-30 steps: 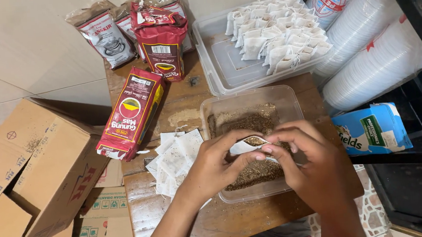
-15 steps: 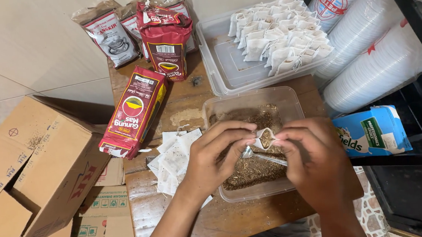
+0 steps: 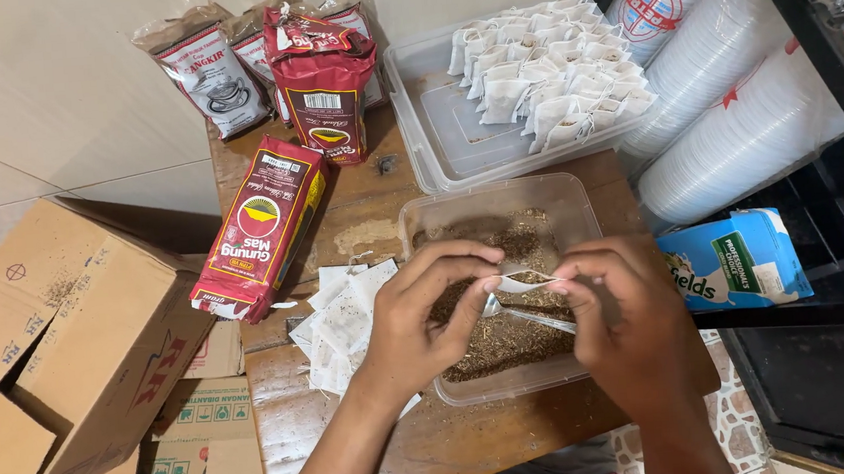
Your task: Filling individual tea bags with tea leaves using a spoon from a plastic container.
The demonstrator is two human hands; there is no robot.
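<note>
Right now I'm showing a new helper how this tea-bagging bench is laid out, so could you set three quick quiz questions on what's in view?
1. True or false: both hands, the left hand and the right hand, pinch the same small white filter bag.
2. What lies beneath the bag? A) the cardboard box B) the clear tub of loose tea C) the blue carton
3. Fill in: the filled, tied bags sit in a clear ____ at the back of the wooden table.

Key: 1 true; 2 B; 3 tray. The bag's mouth is open, with brown tea showing inside.
</note>
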